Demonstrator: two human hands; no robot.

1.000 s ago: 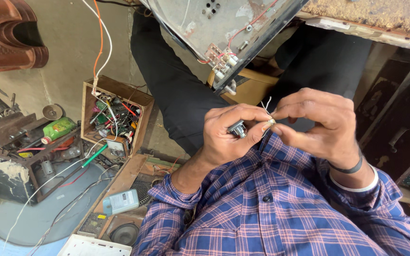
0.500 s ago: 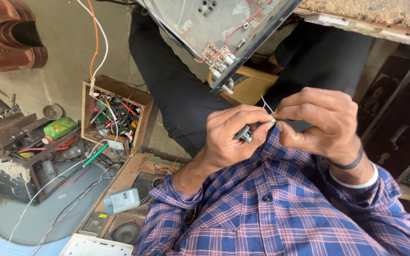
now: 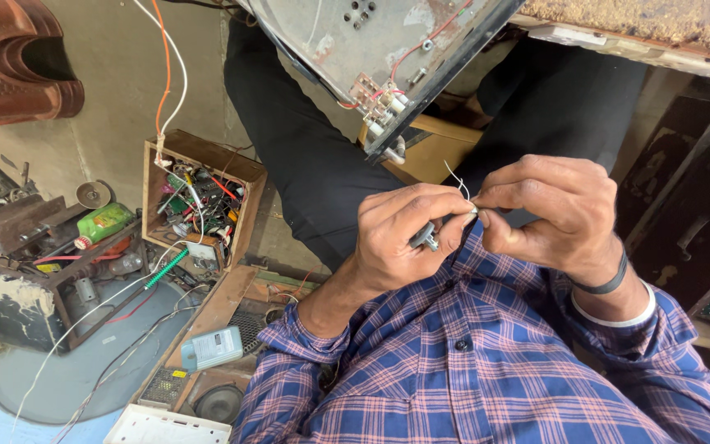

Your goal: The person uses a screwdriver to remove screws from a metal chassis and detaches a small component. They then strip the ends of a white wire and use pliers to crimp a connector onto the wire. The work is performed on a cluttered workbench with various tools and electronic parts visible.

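Since a second ago, both hands are sitting slightly lower and closer together. Left hand [image 3: 408, 238] is pinching a small metal part [image 3: 425, 238] in curled fingers, while right hand [image 3: 552, 210] is nipping its thin wire [image 3: 456, 178] just beside them; likely twisting, needing fine grip. Metal chassis [image 3: 371, 49] is hanging close above, leaving little room.

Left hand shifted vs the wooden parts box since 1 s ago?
No. The left hand sits the same way right of the wooden parts box, pinching the small component.
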